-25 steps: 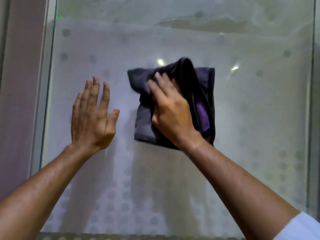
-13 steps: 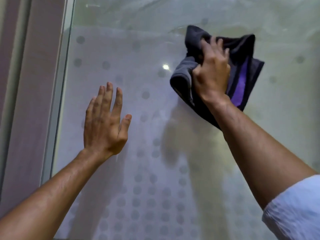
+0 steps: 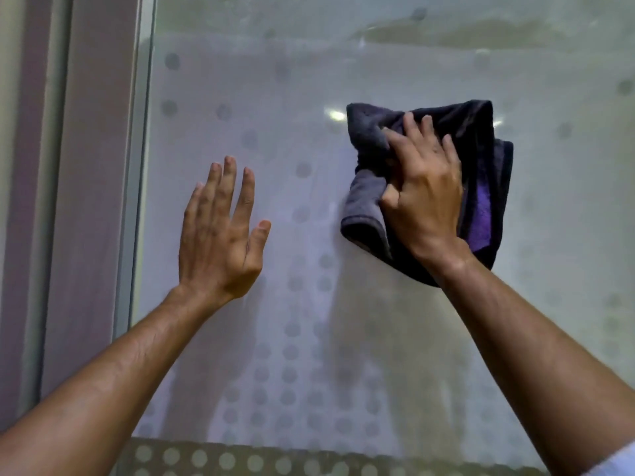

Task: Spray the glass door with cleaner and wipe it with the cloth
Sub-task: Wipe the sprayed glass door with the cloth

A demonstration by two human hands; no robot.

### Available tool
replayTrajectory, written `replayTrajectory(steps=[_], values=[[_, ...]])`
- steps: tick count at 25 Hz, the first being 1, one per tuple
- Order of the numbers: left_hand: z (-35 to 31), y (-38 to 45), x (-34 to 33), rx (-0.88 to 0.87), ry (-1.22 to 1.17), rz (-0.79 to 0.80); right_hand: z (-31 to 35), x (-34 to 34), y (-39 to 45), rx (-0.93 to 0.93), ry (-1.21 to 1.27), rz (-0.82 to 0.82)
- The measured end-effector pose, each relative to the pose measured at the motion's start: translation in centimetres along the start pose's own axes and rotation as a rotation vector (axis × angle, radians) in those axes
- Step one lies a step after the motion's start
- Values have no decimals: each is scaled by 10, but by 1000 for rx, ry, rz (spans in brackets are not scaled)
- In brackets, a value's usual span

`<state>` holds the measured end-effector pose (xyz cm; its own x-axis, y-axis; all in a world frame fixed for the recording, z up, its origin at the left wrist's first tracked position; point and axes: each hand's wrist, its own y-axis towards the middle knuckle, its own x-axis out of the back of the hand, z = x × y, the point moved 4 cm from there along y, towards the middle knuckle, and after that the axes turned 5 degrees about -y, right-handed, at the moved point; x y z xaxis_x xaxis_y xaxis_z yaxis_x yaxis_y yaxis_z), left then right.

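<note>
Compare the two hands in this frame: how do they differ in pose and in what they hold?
The left hand is open and empty, fingers extended upward; the right hand is curled in a grip on the cloth. The left hand sits lower and nearer the door frame; the right hand is higher and further right. Both are raised to the glass door, backs toward the camera; whether the left palm touches the glass is unclear.
</note>
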<state>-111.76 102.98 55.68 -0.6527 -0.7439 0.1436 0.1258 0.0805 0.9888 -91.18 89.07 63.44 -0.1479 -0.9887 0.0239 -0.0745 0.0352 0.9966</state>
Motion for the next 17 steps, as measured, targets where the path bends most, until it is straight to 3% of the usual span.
replayTrajectory(steps=[2, 4, 11, 13, 17], values=[[0, 1, -1, -7, 4, -8, 18, -9, 13, 13, 6, 3], [0, 0, -2, -12, -1, -12, 30, -16, 3, 142, 11, 30], [-3, -28, -7, 18, -2, -2, 19, -10, -143, 382, 105, 208], [-6, -39, -7, 14, -8, 17, -1, -1, -146, 314, 37, 150], [-13, -58, -13, 6, 1, 29, 17, -5, -123, -15, -3, 5]])
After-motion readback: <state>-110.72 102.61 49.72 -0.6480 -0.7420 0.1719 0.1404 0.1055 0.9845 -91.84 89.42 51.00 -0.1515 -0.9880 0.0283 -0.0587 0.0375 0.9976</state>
